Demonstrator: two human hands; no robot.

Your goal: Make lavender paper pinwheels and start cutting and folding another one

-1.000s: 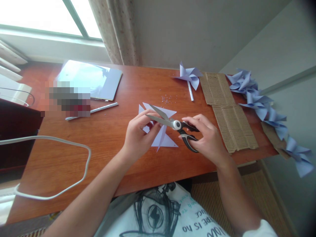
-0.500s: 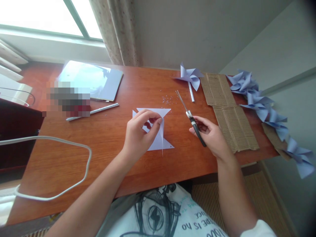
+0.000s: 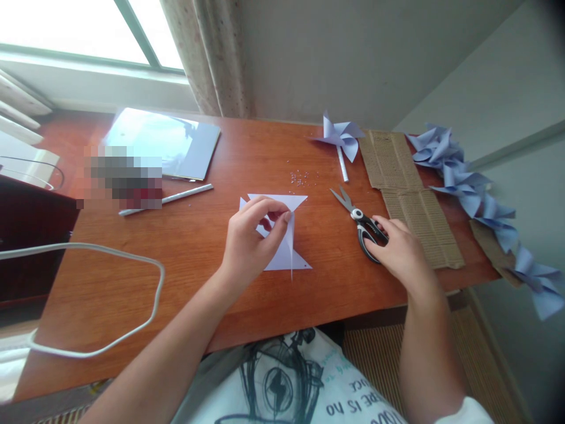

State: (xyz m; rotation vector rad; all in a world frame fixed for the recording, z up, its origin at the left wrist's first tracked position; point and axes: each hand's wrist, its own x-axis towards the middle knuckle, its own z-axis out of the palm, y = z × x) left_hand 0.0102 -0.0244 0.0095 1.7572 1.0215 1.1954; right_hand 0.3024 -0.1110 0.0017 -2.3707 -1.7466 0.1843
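My left hand (image 3: 249, 241) pinches a cut sheet of pale lilac paper (image 3: 282, 254) near its middle, and the flaps stick up off the wooden table (image 3: 185, 247). Black-and-grey scissors (image 3: 358, 224) lie flat on the table to the right of the paper, blades slightly apart and pointing away from me. My right hand (image 3: 399, 253) rests on the scissors' handles, fingers lying over them.
A finished lilac pinwheel (image 3: 339, 138) on a white stick lies at the far side. Corrugated cardboard strips (image 3: 412, 203) and several more pinwheels (image 3: 470, 188) fill the right edge. A white stick (image 3: 174, 197), a glossy pad (image 3: 165, 144) and a white cable (image 3: 110, 306) lie left.
My right hand took the scissors away from the paper, swung them right and laid them flat on the table. My left hand kept its pinch on the paper.
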